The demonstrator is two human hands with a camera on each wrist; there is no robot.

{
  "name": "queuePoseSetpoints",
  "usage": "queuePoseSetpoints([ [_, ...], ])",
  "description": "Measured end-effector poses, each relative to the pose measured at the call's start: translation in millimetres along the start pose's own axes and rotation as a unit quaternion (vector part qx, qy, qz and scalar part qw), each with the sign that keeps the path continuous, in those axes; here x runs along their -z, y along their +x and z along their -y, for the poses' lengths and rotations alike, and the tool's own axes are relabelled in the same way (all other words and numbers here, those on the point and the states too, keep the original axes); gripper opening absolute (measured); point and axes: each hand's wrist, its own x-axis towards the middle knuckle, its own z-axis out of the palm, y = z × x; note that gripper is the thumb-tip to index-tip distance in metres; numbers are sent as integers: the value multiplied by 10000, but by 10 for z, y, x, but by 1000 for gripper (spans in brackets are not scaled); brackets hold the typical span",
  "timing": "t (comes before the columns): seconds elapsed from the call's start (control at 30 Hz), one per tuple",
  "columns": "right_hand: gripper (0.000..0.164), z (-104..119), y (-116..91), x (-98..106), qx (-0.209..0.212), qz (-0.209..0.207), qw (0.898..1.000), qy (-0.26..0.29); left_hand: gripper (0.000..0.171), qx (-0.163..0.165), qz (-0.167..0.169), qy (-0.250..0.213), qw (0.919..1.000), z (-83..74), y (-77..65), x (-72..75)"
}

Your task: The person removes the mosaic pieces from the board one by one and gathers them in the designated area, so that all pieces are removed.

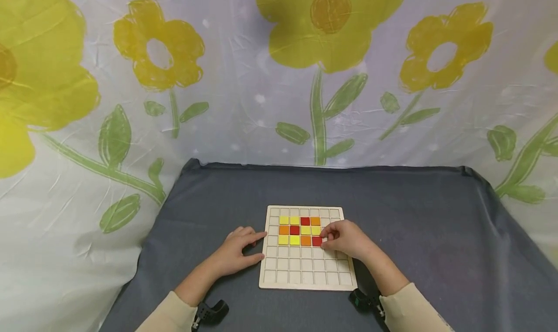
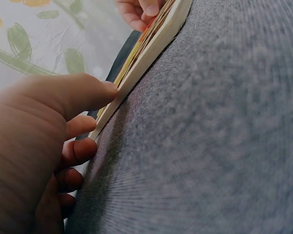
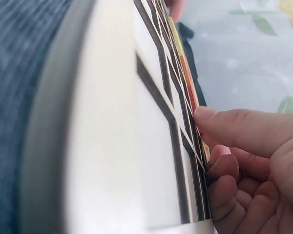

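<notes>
A square wooden grid board [image 1: 296, 277] lies on the dark cloth, with yellow, orange and red square tiles set in three rows. My right hand [image 1: 348, 239] is over the board's right side. Its thumb and index finger pinch the right edge of a red tile [image 1: 317, 241] at the right end of the lowest row; the other fingers are curled in. In the right wrist view the thumb [image 3: 234, 127] sits right at the red tile. My left hand [image 1: 237, 252] rests on the board's left edge, thumb and index fingertip touching the rim [image 2: 132, 80], fingers loosely extended.
Dark grey cloth [image 1: 418, 215] covers the table around the board. Behind it hangs a pale curtain [image 1: 235, 104] printed with yellow flowers. Black wrist devices [image 1: 211, 313] sit under both forearms, near the cream sleeves.
</notes>
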Motion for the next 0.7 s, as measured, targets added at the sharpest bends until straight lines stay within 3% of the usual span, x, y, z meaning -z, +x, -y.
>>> queuePoseSetpoints([
  [0.17, 20, 15, -27, -23, -148, -104, 9998, -91, 50, 19, -6, -109, 9999, -5, -23, -13],
  [0.7, 21, 42, -14, -59, 523, -192, 9956, -748, 51, 15, -74, -35, 10000, 12, -6, -7],
])
